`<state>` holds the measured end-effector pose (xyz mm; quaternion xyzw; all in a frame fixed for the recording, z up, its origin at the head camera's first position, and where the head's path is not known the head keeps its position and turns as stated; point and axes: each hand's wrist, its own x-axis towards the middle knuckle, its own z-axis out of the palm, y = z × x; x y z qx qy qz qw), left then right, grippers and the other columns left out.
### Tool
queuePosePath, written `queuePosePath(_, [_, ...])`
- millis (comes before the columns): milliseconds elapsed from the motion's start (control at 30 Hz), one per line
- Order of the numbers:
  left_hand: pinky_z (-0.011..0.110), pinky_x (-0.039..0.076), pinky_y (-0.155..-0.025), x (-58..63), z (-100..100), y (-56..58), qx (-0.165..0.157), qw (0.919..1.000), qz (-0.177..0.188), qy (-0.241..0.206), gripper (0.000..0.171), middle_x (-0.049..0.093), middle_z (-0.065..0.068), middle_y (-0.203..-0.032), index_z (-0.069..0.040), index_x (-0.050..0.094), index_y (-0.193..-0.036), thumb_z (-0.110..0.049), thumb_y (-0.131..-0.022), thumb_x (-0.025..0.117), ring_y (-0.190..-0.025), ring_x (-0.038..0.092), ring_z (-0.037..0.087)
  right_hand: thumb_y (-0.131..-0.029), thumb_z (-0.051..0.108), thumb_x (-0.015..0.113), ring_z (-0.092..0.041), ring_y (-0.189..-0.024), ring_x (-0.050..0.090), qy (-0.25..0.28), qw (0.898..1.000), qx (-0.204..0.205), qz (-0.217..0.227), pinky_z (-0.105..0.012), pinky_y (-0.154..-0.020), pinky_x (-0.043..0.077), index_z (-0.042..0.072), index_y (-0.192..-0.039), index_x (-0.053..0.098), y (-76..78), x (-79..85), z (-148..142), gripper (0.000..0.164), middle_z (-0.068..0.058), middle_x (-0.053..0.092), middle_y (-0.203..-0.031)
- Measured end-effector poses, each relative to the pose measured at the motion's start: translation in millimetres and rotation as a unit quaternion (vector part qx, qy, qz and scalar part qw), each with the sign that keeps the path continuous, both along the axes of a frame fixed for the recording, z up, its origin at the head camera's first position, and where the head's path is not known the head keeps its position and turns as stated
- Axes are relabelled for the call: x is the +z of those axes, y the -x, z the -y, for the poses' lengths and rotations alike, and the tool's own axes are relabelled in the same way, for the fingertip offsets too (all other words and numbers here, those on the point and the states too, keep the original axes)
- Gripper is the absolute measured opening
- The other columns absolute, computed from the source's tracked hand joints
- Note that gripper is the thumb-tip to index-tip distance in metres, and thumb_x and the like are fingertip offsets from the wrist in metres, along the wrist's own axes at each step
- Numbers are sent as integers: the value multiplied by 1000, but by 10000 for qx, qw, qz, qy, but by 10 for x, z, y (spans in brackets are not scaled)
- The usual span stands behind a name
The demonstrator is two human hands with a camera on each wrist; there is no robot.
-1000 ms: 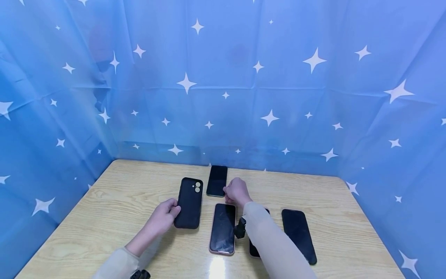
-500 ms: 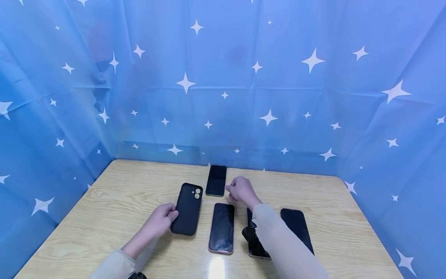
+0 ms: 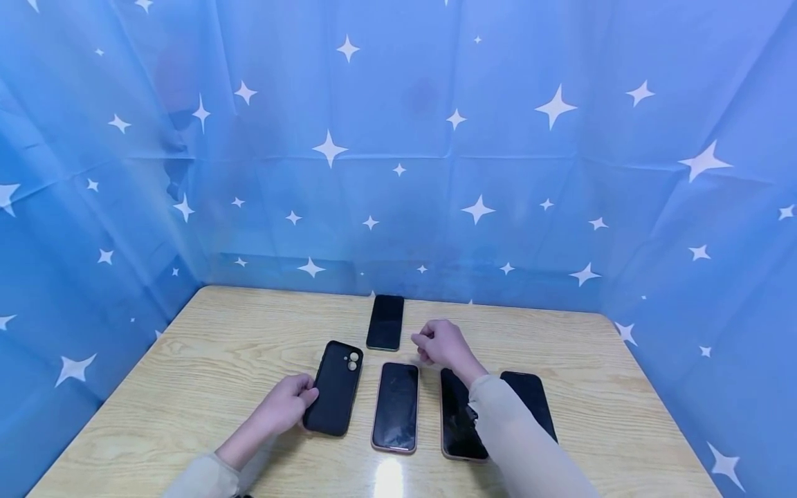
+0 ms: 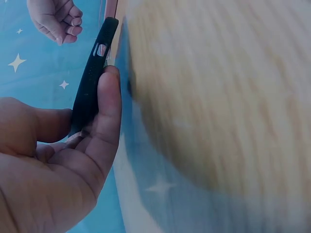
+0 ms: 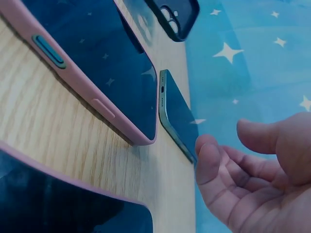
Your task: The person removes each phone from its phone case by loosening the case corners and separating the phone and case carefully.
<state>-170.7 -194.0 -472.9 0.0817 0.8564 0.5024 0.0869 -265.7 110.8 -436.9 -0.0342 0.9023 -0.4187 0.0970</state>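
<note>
With my left hand [image 3: 280, 408] I hold a black phone case [image 3: 334, 391]: my thumb lies on one side of it and my fingers are bent on the other side, so it is pinched at its lower left part. The case is tilted, and its camera openings are near the upper right corner. Whether its lower edge touches the counter [image 3: 249, 325], I cannot tell.

My right hand [image 3: 445, 344] holds nothing. Its fingers are loosely curled, and in the right wrist view the thumb is apart from the forefinger. This hand is in the air, near the far phone [image 3: 385, 323], on the right of it. The far phone lies flat with the dark screen up, close to the back edge of the counter, and its end with the small holes points toward me.

Nearer to me, between the case and my right sleeve [image 3: 529, 443], lies the middle phone [image 3: 396, 408], which has a pink border. Just beside it is another pink-edged phone [image 3: 457, 422], partly hidden under my right arm. The black phone [image 3: 532, 398] farthest to the right is also partly covered by the sleeve. Behind the counter hangs a blue curtain [image 3: 398, 138] with white stars.
</note>
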Motion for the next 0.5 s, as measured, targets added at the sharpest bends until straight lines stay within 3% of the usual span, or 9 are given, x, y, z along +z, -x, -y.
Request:
queuePosePath(133, [33,56,-48,-24,-2,-18,-177,9991,247,-306,23,62,11,-67,3,50,-80,1,-103,49,-50,67,26,-105,18,61,-19,-66,64,19,10000,38,-61,-29,-60,51,-1,-96,68,-27,2,-14,23,-9,68,-76])
queuePosePath(267, [36,58,-48,-36,-15,-34,-160,9985,348,-390,23,61,13,-68,4,49,-81,0,-104,49,-49,67,27,-105,18,62,-19,-66,64,119,9999,19,-28,-34,-62,55,-2,-97,68,-53,7,-23,22,-9,67,-76])
queuePosePath(500, [32,53,-44,-39,-35,-33,144,9996,55,251,20,58,7,-62,1,56,-84,-4,-103,55,-43,60,20,-104,19,63,-21,-67,65,281,9996,1,12,-38,-66,58,-3,-98,68,-62,-12,-47,23,-8,67,-76])
